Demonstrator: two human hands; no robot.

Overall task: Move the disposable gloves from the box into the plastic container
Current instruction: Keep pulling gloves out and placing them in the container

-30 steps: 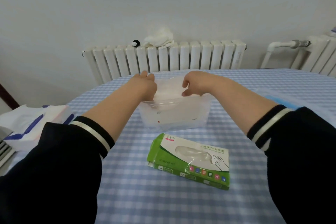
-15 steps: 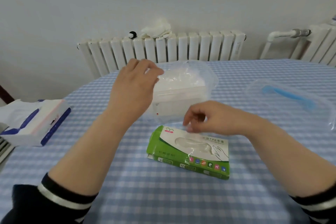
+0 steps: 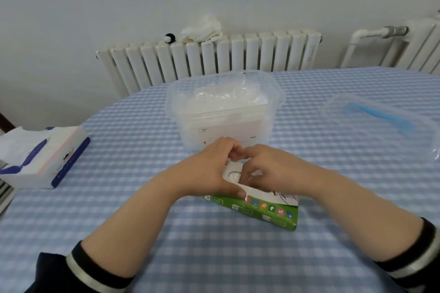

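- From the head camera: the green glove box lies flat on the blue-checked tablecloth, with bare cloth all round its near edge and to both sides.
- Just behind the box stands the clear plastic container, lid off, a soft white heap of gloves already inside.
- Right of the container, well apart, lies its see-through lid with a blue handle; left of the box, a tissue pack sits near the table's rim.
- Both hands are on the box top: left hand curled round its end, right hand with fingers bent down, pinching at the oval opening.
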